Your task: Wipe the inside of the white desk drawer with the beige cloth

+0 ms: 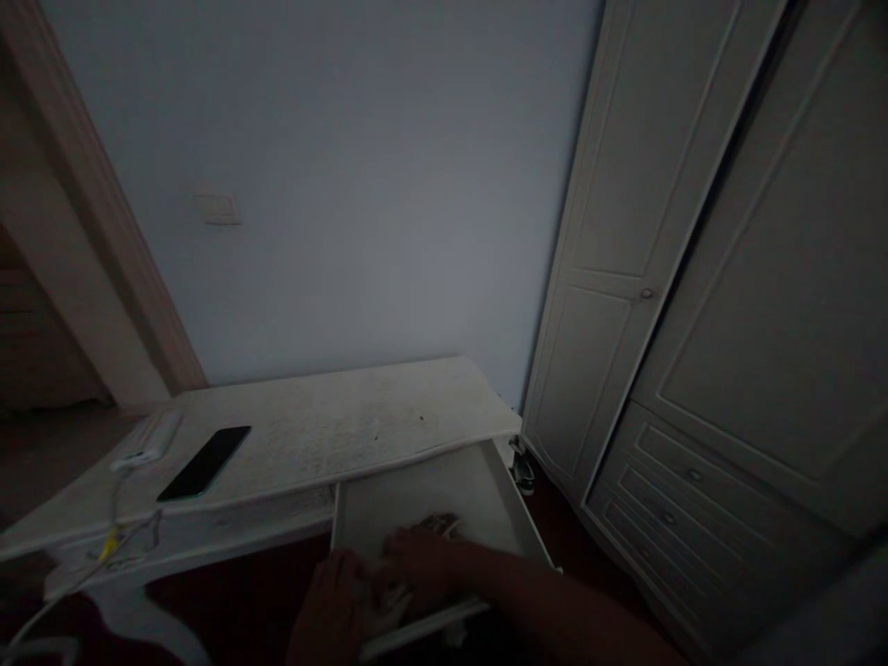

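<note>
A pulled-out drawer (pixel 423 495) hangs below the right part of a white dressing table (pixel 333 407). My left hand (pixel 329 601) lies at the drawer's left front edge, its fingers bent over the side. Inside the drawer is my right hand (pixel 420 564), reaching in from the right with curled fingers. Beneath and beside those fingers is a small pale item, too dark and blurred to name. Just beyond the right hand lies a dark patterned thing (pixel 444 524), partly covered by it.
A black phone (pixel 204 462) and a white box-like device (pixel 145 439) with a cable (pixel 66 592) lie on the left of the tabletop. A white wardrobe (pixel 597 351) stands to the right. Behind the table is a wall with a switch (pixel 217 209); a doorway frame is at left.
</note>
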The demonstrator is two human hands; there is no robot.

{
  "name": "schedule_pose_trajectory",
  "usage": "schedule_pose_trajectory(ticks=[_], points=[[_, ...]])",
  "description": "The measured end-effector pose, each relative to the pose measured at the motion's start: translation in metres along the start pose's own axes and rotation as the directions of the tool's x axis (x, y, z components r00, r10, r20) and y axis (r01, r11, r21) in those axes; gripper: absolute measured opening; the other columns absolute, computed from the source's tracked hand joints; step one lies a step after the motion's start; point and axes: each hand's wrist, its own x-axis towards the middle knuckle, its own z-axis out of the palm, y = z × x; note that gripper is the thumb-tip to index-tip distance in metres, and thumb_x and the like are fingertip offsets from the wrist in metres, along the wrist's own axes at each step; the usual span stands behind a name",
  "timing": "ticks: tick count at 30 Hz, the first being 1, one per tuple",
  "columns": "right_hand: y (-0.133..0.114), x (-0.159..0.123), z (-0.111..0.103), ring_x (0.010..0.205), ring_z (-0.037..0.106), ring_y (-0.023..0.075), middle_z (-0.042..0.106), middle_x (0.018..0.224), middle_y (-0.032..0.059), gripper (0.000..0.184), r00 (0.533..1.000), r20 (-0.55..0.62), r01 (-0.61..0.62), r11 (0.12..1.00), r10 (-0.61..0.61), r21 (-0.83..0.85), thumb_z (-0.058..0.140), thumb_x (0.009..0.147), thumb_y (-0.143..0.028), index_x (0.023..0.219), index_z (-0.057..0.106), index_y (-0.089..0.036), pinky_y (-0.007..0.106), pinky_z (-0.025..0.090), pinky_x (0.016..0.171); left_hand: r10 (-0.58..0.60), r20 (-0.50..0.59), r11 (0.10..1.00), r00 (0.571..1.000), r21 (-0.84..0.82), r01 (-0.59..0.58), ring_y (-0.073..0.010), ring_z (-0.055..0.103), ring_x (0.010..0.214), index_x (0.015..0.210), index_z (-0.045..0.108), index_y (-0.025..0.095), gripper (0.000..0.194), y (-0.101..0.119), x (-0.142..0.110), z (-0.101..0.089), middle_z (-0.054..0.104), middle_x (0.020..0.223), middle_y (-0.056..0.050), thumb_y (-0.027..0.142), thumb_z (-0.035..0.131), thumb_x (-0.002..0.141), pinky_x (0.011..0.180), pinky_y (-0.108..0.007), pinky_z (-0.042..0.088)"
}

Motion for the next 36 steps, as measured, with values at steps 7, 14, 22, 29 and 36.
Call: schedule_pose_trajectory(ticks=[7,14,22,29,36], points=[[0.049,-0.092,-0.031,0.121,0.057,0.0284,0.055,0.133,0.0056,0.061,0.892,-0.082,-0.417,0.88,0.444,0.227,0.089,0.076,-0.031,0.133,0.066,-0.035,0.037,0.045,0.1,-0.113,0.098,0.989,0.989,-0.083,0.121,-0.0221,0.063,0.116,0.109,0.067,0.026,0.034,0.019,0.009,-0.03,0.07,0.122,-0.005,0.009,0.047,0.088,0.106,-0.038,0.047],[0.073,-0.075,-0.036,0.122,0.057,0.0304,0.056,0.133,0.0104,0.055,0.703,-0.191,-0.636,0.726,0.685,0.262,0.08,0.084,-0.028,0.136,0.062,-0.028,0.041,0.046,0.1,-0.08,0.02,0.974,0.997,-0.21,0.083,-0.0211,0.067,0.109,0.104,0.068,0.026,0.035,0.014,0.007,-0.023,0.072,0.113,-0.005,0.008,0.043,0.089,0.101,-0.037,0.053],[0.032,0.048,-0.022,0.132,0.053,0.0389,0.058,0.143,0.0105,0.065,0.823,-0.221,-0.484,0.85,0.524,0.21,0.087,0.079,-0.048,0.137,0.06,-0.036,0.056,0.049,0.102,-0.015,-0.294,0.999,0.956,-0.044,0.002,-0.0253,0.072,0.103,0.109,0.069,0.025,0.029,0.001,0.002,0.009,0.077,0.11,-0.008,0.02,0.044,0.096,0.094,-0.043,0.059],[-0.004,0.061,0.008,0.116,0.064,0.0391,0.058,0.14,0.017,0.061,0.985,-0.089,-0.155,0.984,0.148,-0.083,0.075,0.09,-0.046,0.145,0.053,-0.032,0.05,0.06,0.08,0.14,-0.383,0.99,0.913,0.088,-0.114,-0.0252,0.074,0.103,0.115,0.067,0.028,0.027,-0.005,0.0,0.013,0.079,0.111,-0.005,0.022,0.051,0.095,0.092,-0.039,0.06],[-0.007,-0.032,-0.007,0.122,0.062,0.0372,0.057,0.142,0.0106,0.056,0.997,0.039,-0.057,0.995,0.06,-0.085,0.079,0.088,-0.04,0.14,0.055,-0.043,0.053,0.054,0.091,0.066,-0.228,0.995,0.971,-0.052,-0.08,-0.0205,0.072,0.087,0.095,0.066,0.027,0.017,0.003,0.004,-0.01,0.074,0.092,-0.002,0.02,0.05,0.096,0.084,-0.035,0.057]])
